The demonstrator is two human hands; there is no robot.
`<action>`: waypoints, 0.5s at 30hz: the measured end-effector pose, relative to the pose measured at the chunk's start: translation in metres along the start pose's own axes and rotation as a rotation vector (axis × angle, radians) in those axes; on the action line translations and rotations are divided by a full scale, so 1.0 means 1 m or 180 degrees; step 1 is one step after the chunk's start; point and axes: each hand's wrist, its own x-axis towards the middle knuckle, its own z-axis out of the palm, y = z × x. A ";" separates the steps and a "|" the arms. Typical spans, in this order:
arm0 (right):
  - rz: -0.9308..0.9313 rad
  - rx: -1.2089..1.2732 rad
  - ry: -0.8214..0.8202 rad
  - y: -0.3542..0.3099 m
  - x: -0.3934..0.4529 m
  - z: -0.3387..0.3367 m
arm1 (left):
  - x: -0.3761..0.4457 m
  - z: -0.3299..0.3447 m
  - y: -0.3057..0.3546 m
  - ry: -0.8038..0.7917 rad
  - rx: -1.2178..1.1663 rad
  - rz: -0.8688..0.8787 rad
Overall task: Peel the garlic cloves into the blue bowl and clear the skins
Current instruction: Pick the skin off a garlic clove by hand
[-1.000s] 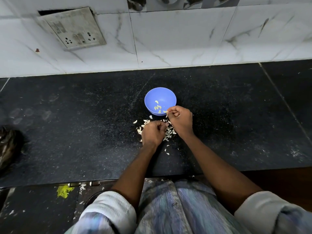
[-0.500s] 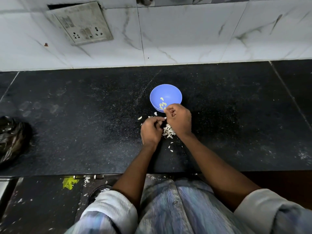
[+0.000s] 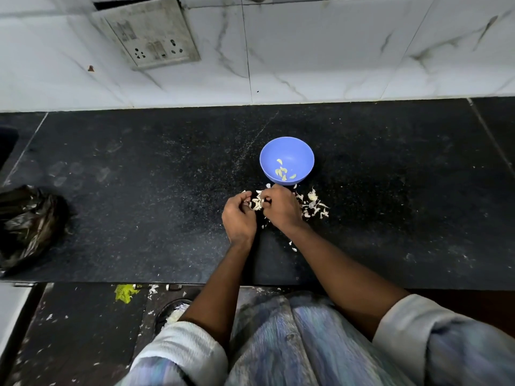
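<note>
A blue bowl (image 3: pixel 295 146) stands on the black counter with several peeled garlic cloves (image 3: pixel 282 171) lying in its bottom. Just in front of it my left hand (image 3: pixel 238 218) and my right hand (image 3: pixel 281 208) meet, fingers curled around a small clump of garlic and skins (image 3: pixel 257 203) held between them. More white garlic skins (image 3: pixel 313 206) lie scattered on the counter to the right of my right hand, and a few flakes lie nearer me.
A crumpled black plastic bag (image 3: pixel 29 224) lies at the counter's left edge. A tiled wall with a socket plate (image 3: pixel 147 34) rises behind. Below the counter's front edge the floor shows skin flakes and a yellow-green scrap (image 3: pixel 125 292).
My right hand has come back from the bowl's rim to meet the left hand over the skins. The view has shifted, so the skin pile to the right now shows.
</note>
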 end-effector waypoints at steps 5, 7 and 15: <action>-0.0155 -0.0200 0.0024 0.001 0.002 0.009 | 0.004 0.000 0.000 -0.0076 0.0074 0.0067; -0.0270 -0.0307 0.0106 0.004 0.002 0.012 | 0.005 0.000 -0.002 -0.0093 0.0055 0.0040; 0.0593 0.1357 0.0569 0.016 -0.004 0.006 | 0.009 0.003 0.000 -0.0437 -0.0216 -0.0018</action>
